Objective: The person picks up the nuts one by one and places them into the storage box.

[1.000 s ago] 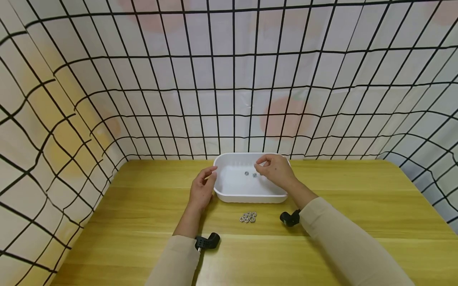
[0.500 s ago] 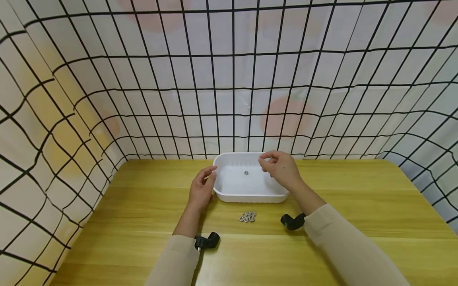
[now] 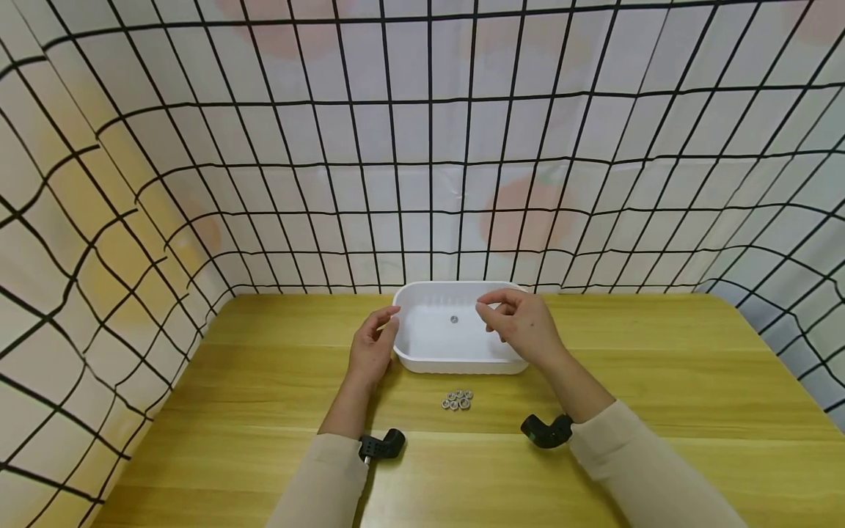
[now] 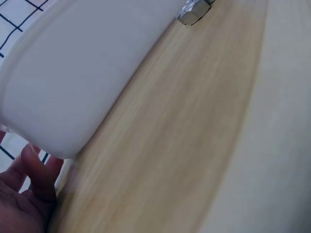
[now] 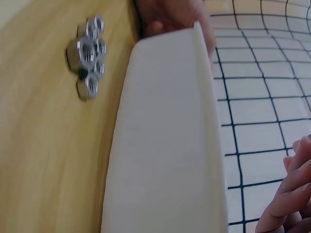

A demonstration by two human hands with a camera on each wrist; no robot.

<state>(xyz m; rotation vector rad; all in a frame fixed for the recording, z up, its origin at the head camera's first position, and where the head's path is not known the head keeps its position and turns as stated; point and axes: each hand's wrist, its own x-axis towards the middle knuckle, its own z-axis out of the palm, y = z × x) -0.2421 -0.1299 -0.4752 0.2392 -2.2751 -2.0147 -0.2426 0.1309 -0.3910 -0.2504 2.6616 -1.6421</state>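
A white plastic tray stands near the back of the table. One metal nut shows on its floor. Beside the tray's left end rests my left hand, its loosely bent fingers at the rim. In the left wrist view its thumb is close to the tray's corner. Over the tray's right part hovers my right hand, index finger and thumb brought near each other. Whether anything is between those fingertips cannot be made out. In front of the tray lies a small cluster of metal nuts.
The wooden table runs up to a white curtain with a black grid at the back and sides. Black wrist cameras sit on both forearms, low over the table.
A nut seen in the tray's middle is no longer visible there. My right hand shifted right, then came slightly lower. The left hand and the cluster stayed put.
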